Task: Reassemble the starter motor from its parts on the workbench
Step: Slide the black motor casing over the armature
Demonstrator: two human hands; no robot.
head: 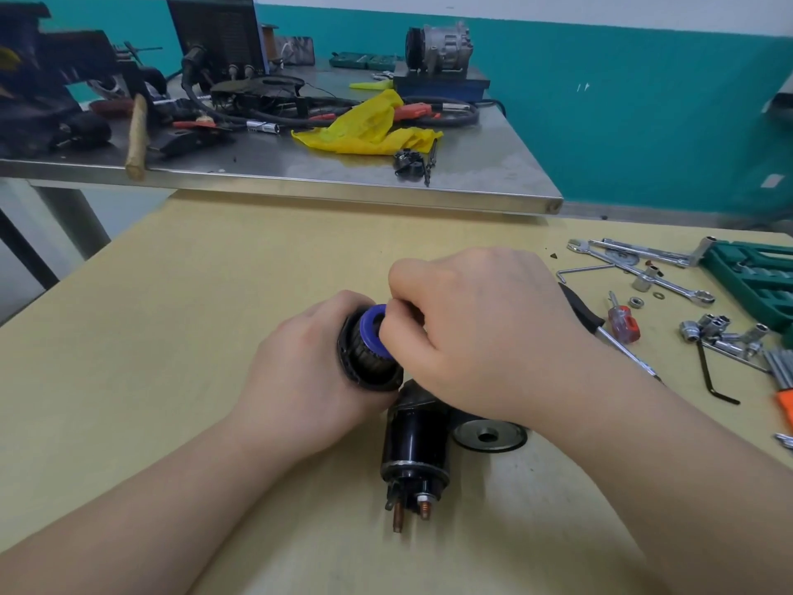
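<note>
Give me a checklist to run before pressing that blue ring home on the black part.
1. Left hand grips the black part firmly: ok.
2. Right hand has its fingers on the blue ring: ok.
3. Ring sits square on the part's end: cannot tell, fingers hide one side.
4. Black cylinder with copper studs lies on the wooden table, below the hands: ok.
5. Round metal cap within reach beside it: ok.
6. Screwdriver within reach: ok.
</note>
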